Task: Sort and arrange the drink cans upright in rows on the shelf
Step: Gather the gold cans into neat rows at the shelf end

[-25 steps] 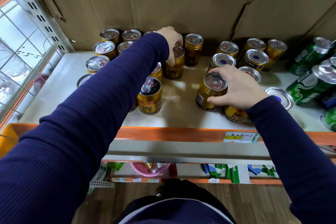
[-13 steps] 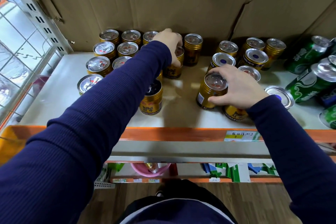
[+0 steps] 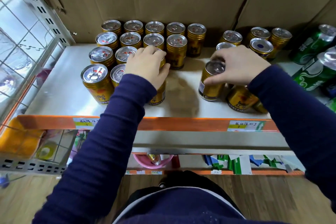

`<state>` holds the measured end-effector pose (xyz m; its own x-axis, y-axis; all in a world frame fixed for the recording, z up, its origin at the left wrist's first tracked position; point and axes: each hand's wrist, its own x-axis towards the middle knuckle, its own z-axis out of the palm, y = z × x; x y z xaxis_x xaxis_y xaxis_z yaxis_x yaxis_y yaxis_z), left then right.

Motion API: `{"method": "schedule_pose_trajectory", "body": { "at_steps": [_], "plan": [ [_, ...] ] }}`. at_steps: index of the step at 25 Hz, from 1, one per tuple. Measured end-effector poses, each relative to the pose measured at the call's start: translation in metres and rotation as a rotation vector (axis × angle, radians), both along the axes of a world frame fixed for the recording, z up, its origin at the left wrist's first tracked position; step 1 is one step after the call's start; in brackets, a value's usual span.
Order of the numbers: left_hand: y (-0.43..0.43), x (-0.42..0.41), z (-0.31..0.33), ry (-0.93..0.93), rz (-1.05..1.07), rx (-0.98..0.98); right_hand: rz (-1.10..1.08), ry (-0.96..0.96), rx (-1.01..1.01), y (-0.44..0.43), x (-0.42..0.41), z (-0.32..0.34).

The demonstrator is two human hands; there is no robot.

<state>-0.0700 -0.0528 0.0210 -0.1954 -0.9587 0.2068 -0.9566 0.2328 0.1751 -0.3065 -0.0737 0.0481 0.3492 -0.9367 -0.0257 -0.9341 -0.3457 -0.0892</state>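
Row-filling step: left hand [image 3: 147,65] grips a gold can [image 3: 158,94] in the left block's front row on the shelf [image 3: 181,109], right hand [image 3: 238,67] pinches a loose can [image 3: 211,87] by its top, which likely needs sliding left alongside.

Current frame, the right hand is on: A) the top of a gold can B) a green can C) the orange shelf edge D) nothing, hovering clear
A: the right hand has its fingers and thumb curled round the top rim of a gold can on the shelf, well away from the green cans.
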Motion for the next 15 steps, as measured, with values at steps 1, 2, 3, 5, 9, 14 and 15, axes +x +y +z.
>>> {"method": "schedule_pose_trajectory", "body": {
  "at_steps": [1, 2, 3, 5, 9, 14, 15],
  "plan": [
    [0.005, 0.001, -0.007, 0.018, 0.016, -0.024, -0.023, 0.023, -0.029, -0.004, 0.005, 0.001],
    [0.007, 0.002, -0.012, 0.029, 0.03, -0.051, -0.05, 0.046, -0.065, -0.009, 0.011, 0.002],
    [0.007, 0.002, -0.015, 0.033, 0.041, -0.079, -0.07, 0.069, -0.101, -0.014, 0.016, 0.002],
    [0.006, 0.001, -0.018, 0.019, 0.061, -0.134, -0.051, 0.123, -0.112, -0.021, 0.024, 0.003],
    [0.005, 0.001, -0.022, -0.014, 0.075, -0.175, 0.112, 0.162, 0.08, -0.03, 0.031, 0.018],
    [0.005, 0.001, -0.02, -0.023, 0.081, -0.171, 0.118, 0.185, 0.06, -0.04, 0.034, 0.019],
    [0.006, 0.001, -0.021, -0.028, 0.083, -0.17, 0.13, 0.2, 0.076, -0.04, 0.034, 0.02]
  ]
}}
